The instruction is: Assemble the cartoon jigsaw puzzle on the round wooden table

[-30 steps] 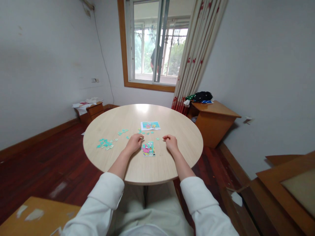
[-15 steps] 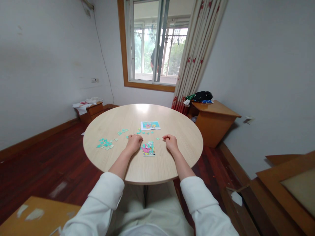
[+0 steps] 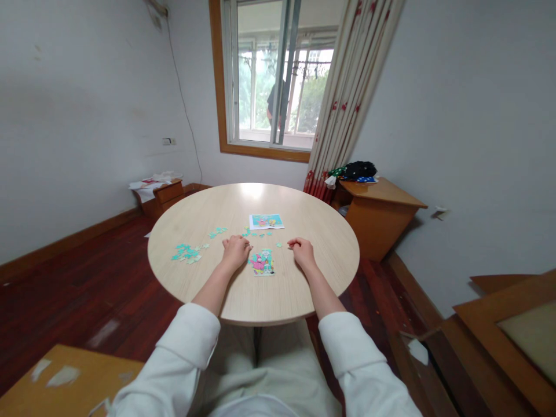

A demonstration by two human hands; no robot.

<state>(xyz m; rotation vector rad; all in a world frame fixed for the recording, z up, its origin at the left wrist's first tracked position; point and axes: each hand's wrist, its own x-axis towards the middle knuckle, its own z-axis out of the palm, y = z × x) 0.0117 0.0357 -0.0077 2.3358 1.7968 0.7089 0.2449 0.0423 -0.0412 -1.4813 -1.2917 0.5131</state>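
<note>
My left hand (image 3: 237, 251) rests on the round table just left of a partly joined jigsaw puzzle (image 3: 263, 263) with a pink cartoon figure. Its fingers are curled in by the puzzle's upper left corner; whatever they may hold is too small to make out. To the right of the puzzle lies my right hand (image 3: 303, 253), its fingers loosely bent and a little apart, with nothing visible in them. Near those fingertips is a single loose puzzle piece (image 3: 278, 245). A printed picture sheet (image 3: 266, 222) lies beyond the puzzle, with several small pieces (image 3: 262, 235) along its near edge.
A heap of turquoise puzzle pieces (image 3: 186, 253) lies on the left of the round table (image 3: 304, 295), a smaller group (image 3: 218, 232) behind it. A wooden desk (image 3: 377, 214) with cloths stands at right. Beyond the window, a person (image 3: 274, 104) is partly visible.
My left hand's fingers have shifted slightly by the puzzle's upper left corner. My right hand and the puzzle stay where they were; the view has moved a touch.
</note>
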